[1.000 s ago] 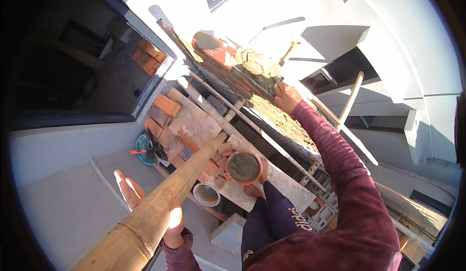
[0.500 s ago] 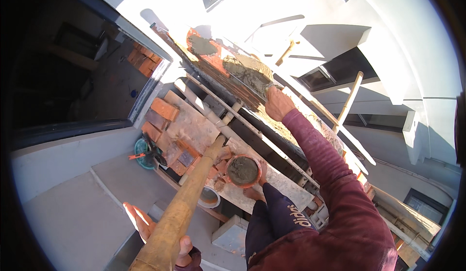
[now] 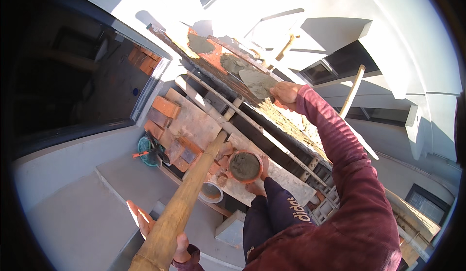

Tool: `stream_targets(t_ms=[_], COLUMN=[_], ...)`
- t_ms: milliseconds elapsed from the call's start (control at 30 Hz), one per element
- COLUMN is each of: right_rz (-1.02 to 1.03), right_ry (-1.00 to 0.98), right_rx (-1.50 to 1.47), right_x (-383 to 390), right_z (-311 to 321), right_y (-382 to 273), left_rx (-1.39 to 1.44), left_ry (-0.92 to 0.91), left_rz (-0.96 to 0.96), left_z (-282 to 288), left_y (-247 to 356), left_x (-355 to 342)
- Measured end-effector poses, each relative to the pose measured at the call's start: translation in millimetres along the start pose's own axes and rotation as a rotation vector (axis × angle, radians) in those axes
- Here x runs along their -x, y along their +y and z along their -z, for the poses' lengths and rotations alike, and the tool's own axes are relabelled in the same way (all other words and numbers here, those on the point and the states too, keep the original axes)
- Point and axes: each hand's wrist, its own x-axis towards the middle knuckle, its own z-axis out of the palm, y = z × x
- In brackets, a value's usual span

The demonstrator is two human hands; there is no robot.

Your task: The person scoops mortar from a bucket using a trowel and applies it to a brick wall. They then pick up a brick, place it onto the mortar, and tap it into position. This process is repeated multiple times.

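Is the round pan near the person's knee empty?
No, the round pan is filled nearly to its rim with grey mortar, and it sits on the plank platform by the knee.

Your trowel [image 3: 257,82] has a flat grey metal blade smeared with wet mortar; it lies tilted along the top of the brick wall [image 3: 213,59], its tip pointing up and left; its handle is hidden inside your fist; the wall's top course is red brick, patched with grey mortar in uneven dabs; it runs diagonally from upper left to lower right; the bamboo pole [image 3: 184,203] you grip is thick, tan and smooth; it slants up toward the wall.
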Motion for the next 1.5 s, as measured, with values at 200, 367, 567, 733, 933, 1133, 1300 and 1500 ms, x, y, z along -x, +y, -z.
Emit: stream_targets(t_ms=[200,367,567,733,933,1133,1300,1500], right_rz=[0.070,-0.004,-0.225,-0.301,-0.362,-0.422,-0.422,-0.359], right_ry=[0.233,-0.021,-0.286,0.040,-0.181,-0.188,-0.291,0.030], right_rx=[-0.124,-0.021,0.406,0.530,0.608,0.096,-0.309,-0.536], right_x=[108.7,162.3,71.4,-20.5,-46.8,-53.2,-62.6,-54.0], right_z=[-18.1,-103.8,-358.2,-502.1,-539.5,-575.6,-568.2,-639.1], right_y=[5.0,44.2,170.3,241.2,245.9,297.9,291.0,298.9], left_rx=[0.075,0.177,0.130,-0.295,-0.238,-0.210,-0.212,-0.199], left_ry=[0.036,0.165,-0.630,-1.565,-1.309,-1.271,-1.279,-1.272], left_rz=[-0.083,-0.103,0.849,0.440,0.535,0.567,0.579,0.603], left_z=[-12.6,-29.5,-118.0,-104.7,-109.9,-118.8,-119.5,-116.9], left_y=[-21.1,-79.7,-241.0,-215.1,-223.6,-221.8,-224.9,-229.4], left_x=[-11.1,29.1,239.4,418.1,435.4,431.4,430.9,428.7])
